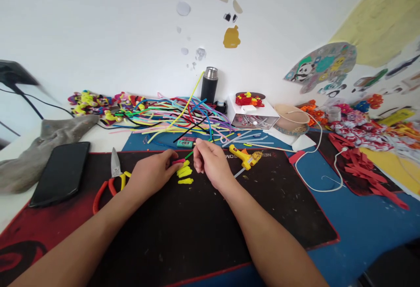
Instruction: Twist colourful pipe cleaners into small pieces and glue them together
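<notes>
My left hand (154,169) is closed, its thumb and fingertips pinching a small pink fuzzy piece (179,161). A thin green stem (189,155) runs from beside that piece towards my right hand (210,162). The fingers of my right hand are curled together; whatever they hold, if anything, is hidden. Several short, folded yellow pipe cleaner pieces (184,172) lie on the black mat (183,225) between and just below the hands. To the right of my right hand rests a yellow glue gun (246,156). Red-handled pliers (113,177) lie left of my left hand.
Behind the hands spreads a heap of coloured pipe cleaners (183,114), with a black thermos (209,85) upright behind it. A white box (256,114) stands to its right. A phone (61,173) lies left, a white cable (315,188) and red strips (364,169) right.
</notes>
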Available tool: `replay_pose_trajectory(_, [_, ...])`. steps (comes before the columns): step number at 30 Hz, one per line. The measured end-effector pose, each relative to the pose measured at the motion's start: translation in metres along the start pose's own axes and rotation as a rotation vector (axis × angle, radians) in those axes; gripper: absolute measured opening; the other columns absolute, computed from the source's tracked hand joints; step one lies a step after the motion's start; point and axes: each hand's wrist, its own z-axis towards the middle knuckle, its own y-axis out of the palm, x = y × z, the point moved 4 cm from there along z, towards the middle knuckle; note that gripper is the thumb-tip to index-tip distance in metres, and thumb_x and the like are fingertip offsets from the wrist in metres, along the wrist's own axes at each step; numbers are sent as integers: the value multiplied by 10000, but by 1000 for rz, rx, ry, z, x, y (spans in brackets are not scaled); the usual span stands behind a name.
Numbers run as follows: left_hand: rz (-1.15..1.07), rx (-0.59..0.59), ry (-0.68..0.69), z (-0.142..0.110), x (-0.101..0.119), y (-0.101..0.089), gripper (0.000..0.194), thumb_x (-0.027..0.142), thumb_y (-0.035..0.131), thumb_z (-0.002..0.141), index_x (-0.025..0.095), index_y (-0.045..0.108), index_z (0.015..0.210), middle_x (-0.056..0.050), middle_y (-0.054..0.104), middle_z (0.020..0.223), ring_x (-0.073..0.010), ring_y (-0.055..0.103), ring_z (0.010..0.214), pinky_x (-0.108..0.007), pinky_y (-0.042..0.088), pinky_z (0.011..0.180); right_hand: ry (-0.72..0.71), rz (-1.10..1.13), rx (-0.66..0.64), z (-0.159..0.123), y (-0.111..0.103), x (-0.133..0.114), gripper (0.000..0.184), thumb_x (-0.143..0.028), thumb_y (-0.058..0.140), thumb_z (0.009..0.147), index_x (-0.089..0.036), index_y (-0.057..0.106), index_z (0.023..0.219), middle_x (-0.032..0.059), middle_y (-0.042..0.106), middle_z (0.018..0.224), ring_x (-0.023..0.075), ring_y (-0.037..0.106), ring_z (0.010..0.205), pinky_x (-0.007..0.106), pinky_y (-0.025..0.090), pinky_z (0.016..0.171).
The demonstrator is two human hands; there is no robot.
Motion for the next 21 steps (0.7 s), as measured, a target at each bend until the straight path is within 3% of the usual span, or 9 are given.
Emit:
replay_pose_trajectory(7, [5,-49,60,0,5,3,277,492,574,976,250,677,1064,-17,724,809,-233,684,741,-293,340,604,-7,-5,-28,-2,2,0,491,-617,580,974,-215,556,692,-59,492,466,98,445,402,232,340,439])
replay_pose_trajectory(11, [-8,4,47,-1,3,1,328,516,532,996,244,665,1120,-11,699,779,-232,670,717,-299,334,596,-12,-14,-26,-2,2,-2,498,-618,577,977,-215,552,685,-58,492,463,96,449,401,230,338,436])
replay_pose_trajectory(14, [-51,29,89,-2,5,-2,310,528,539,982,255,665,1057,-2,682,753,-225,661,693,-302,348,600,-7,-8,-20,-2,2,-2,504,-629,582,973,-216,549,686,-60,491,476,95,445,406,230,348,438])
replay_pose_trajectory(21, [-47,-46,164,-4,8,-1,188,435,609,936,258,652,982,-21,737,839,-232,691,746,-296,384,632,-21,-21,-36,-3,3,-1,516,-640,562,985,-218,546,689,-60,490,488,94,446,410,230,361,444])
